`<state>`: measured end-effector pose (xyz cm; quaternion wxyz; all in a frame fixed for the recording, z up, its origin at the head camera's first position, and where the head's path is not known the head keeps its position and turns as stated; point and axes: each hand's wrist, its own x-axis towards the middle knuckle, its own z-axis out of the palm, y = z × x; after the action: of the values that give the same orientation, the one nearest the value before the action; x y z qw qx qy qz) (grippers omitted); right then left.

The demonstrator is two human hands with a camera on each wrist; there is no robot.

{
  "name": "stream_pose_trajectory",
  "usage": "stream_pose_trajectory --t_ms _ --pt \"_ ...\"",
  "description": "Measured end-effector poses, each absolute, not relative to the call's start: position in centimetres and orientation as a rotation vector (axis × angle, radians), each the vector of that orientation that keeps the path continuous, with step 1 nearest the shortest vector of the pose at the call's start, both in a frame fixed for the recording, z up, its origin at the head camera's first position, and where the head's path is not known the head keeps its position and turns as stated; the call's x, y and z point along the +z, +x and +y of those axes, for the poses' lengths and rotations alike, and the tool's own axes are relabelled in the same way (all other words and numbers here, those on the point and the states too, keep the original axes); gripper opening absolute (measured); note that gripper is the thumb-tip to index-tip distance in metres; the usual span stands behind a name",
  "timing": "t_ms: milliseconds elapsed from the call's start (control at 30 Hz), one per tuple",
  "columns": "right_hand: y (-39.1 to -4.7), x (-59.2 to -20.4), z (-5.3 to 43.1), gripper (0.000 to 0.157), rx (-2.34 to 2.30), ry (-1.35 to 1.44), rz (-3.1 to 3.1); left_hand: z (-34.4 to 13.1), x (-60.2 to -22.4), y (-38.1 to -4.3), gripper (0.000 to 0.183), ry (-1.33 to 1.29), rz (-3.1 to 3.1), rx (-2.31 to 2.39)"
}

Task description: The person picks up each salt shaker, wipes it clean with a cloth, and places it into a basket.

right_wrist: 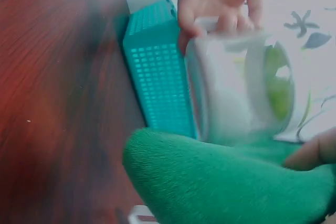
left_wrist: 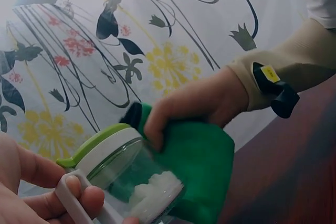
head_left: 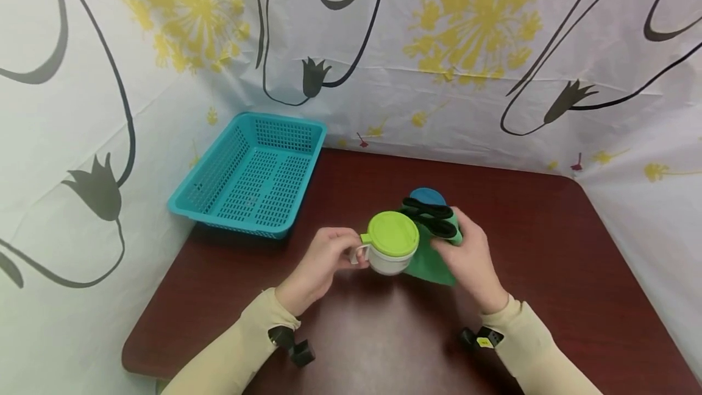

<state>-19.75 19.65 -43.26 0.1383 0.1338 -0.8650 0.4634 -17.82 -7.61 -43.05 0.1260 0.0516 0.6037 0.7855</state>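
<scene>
My left hand point(head_left: 329, 261) grips the white handle of a clear jar point(left_wrist: 139, 182) with a lime-green lid point(head_left: 393, 234). White clumps lie inside the jar, which tilts in the left wrist view. My right hand point(head_left: 471, 258) holds a folded green cloth point(right_wrist: 226, 182) with black bands point(head_left: 430, 215) looped at its top. The cloth hangs right beside the jar and overlaps it in the left wrist view. Behind the cloth shows a round blue lid point(head_left: 428, 195); what lies under it is hidden.
A turquoise perforated basket point(head_left: 247, 224) sits at the back left of the dark red table point(head_left: 548, 249). Flower-printed white sheeting point(head_left: 373, 102) stands behind the table and along its sides. By the cloth, part of a white handle point(right_wrist: 140, 215) shows low in the right wrist view.
</scene>
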Motion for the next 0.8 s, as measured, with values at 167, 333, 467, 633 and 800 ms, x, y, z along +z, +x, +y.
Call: stream_pose_trajectory --t_ms 167,333,467,633,800 --pt "-18.2 -42.2 18.1 0.040 1.101 0.455 -2.253 -7.5 -43.0 -18.3 0.017 0.091 1.709 2.357" --pt "-17.2 -41.9 15.8 0.037 0.799 0.710 -1.935 -7.2 -42.7 -18.5 0.016 0.072 1.675 2.383" --pt "-17.1 -42.4 14.4 0.026 0.532 0.896 -1.736 -7.1 -42.4 -18.2 0.016 0.076 1.678 2.391" --pt "-17.1 -43.4 14.1 0.023 0.345 1.037 -1.640 -7.0 -42.4 -17.9 0.021 0.075 1.720 2.378" --pt "-17.1 -44.1 13.8 0.028 0.278 1.109 -1.592 -7.0 -42.2 -17.7 0.024 0.094 1.762 2.351"
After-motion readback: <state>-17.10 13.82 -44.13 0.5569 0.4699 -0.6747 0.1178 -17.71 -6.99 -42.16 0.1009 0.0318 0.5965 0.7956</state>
